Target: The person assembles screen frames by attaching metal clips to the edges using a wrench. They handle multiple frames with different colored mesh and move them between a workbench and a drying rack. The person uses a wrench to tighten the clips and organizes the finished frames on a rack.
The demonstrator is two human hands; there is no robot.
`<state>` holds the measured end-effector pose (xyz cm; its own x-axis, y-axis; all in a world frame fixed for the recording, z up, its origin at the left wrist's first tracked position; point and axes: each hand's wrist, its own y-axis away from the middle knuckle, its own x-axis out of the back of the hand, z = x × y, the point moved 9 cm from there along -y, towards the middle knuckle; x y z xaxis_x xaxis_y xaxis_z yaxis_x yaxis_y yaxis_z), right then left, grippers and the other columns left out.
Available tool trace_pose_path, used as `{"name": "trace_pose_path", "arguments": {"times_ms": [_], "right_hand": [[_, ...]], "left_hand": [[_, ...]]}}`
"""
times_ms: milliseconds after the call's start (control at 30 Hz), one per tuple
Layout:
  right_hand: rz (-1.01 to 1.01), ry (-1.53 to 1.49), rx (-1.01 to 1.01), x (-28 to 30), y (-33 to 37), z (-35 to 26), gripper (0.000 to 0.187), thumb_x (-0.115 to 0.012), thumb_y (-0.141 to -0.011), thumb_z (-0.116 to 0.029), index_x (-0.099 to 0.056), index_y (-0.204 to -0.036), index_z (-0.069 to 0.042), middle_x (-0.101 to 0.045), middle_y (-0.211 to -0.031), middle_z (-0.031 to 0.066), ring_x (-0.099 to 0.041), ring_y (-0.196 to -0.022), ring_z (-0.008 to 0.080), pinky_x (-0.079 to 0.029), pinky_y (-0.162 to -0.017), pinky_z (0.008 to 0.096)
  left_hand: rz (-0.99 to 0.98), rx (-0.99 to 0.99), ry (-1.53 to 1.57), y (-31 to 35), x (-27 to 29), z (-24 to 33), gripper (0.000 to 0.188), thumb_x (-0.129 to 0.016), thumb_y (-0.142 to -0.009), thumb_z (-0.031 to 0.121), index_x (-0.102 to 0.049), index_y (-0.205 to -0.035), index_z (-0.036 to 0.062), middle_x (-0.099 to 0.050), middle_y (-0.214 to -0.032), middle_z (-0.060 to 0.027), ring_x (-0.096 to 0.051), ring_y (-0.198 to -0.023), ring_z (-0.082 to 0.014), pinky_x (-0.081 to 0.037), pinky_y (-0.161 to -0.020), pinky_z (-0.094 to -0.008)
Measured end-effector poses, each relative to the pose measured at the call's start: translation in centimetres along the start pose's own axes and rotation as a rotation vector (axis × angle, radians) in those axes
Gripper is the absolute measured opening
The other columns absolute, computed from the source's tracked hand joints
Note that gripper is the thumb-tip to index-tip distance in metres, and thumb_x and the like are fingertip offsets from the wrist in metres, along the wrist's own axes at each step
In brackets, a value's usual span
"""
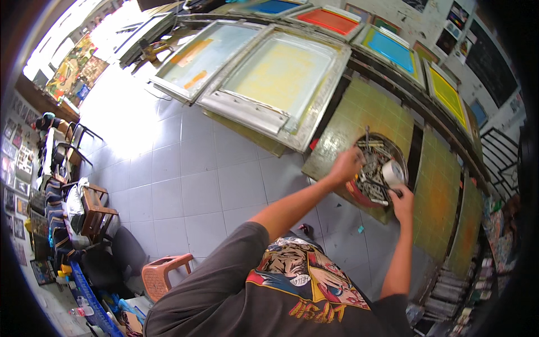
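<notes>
Right of the frame's centre, we had the tub [361, 194] between our hands, our right grip [403, 202], nearer the tape [393, 173], closed around a black handle [397, 192] slanting up-left over the tools [373, 163]; whether our left grip [347, 165], curled leftward, held anything, we couldn't tell.

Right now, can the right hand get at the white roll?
Probably yes: the right hand is just beside the white roll, which lies uncovered among the metal pieces, though the hand seems to hold a black handle.
</notes>
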<state>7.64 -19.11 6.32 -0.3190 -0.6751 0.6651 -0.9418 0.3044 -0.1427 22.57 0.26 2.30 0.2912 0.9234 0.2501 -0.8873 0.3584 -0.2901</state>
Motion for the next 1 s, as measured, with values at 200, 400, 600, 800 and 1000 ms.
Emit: {"name": "trace_pose_path", "arguments": {"times_ms": [200,400,600,800,1000], "right_hand": [[0.528,-0.904,-0.233,3.7,2.8,5.5,0.014,-0.055,-0.091,-0.017,-0.055,-0.099,-0.005,-0.058,-0.08,0.0033,-0.054,-0.072,0.0114,-0.044,-0.069,0.0257],[0.418,-1.237,-0.287,-2.3,2.0,-1.4,0.021,-0.048,-0.095,-0.031,-0.05,-0.094,-0.01,-0.032,-0.061,-0.006,-0.024,-0.043,0.0049,-0.024,-0.041,0.0186],[-0.407,-0.925,-0.435,-21.9,2.4,-15.6,0.02,-0.056,-0.09,-0.021,-0.06,-0.095,-0.002,-0.046,-0.061,-0.0037,-0.037,-0.047,0.0026,-0.027,-0.039,0.0197],[-0.795,-0.783,-0.296,-46.3,1.2,-31.1,0.018,-0.058,-0.089,-0.014,-0.064,-0.099,-0.001,-0.065,-0.082,0.0024,-0.049,-0.06,0.0052,-0.039,-0.055,0.0208],[-0.688,-0.765,-0.358,-60.8,-4.8,-39.1,0.025,-0.062,-0.088,-0.017,-0.062,-0.105,0.001,-0.066,-0.09,0.0048,-0.059,-0.08,0.0107,-0.046,-0.073,0.0245]], "left_hand": [[-0.374,-0.209,-0.244,1.7,0.0,4.1,0.024,-0.064,-0.074,0.012,-0.057,-0.096,0.0026,-0.059,-0.104,-0.0208,-0.056,-0.098,-0.0378,-0.047,-0.082,-0.0422],[-0.203,-0.07,-0.158,5.3,17.6,3.6,0.033,-0.068,-0.077,0.012,-0.058,-0.106,0.002,-0.055,-0.12,-0.0179,-0.051,-0.114,-0.0333,-0.042,-0.097,-0.0389],[0.394,0.318,0.016,10.3,46.1,-9.8,0.018,-0.06,-0.087,0.014,-0.061,-0.097,-0.0008,-0.062,-0.093,-0.0066,-0.059,-0.082,-0.0137,-0.047,-0.071,-0.0266],[0.634,0.408,-0.141,10.5,72.0,-17.2,0.025,-0.06,-0.089,0.024,-0.062,-0.093,-0.0005,-0.061,-0.077,-0.0043,-0.055,-0.068,-0.0095,-0.044,-0.059,-0.0244],[0.536,0.404,-0.415,2.7,85.8,-22.5,0.032,-0.06,-0.089,0.027,-0.06,-0.095,-0.0043,-0.064,-0.083,-0.0124,-0.061,-0.079,-0.018,-0.048,-0.069,-0.0296]]}}
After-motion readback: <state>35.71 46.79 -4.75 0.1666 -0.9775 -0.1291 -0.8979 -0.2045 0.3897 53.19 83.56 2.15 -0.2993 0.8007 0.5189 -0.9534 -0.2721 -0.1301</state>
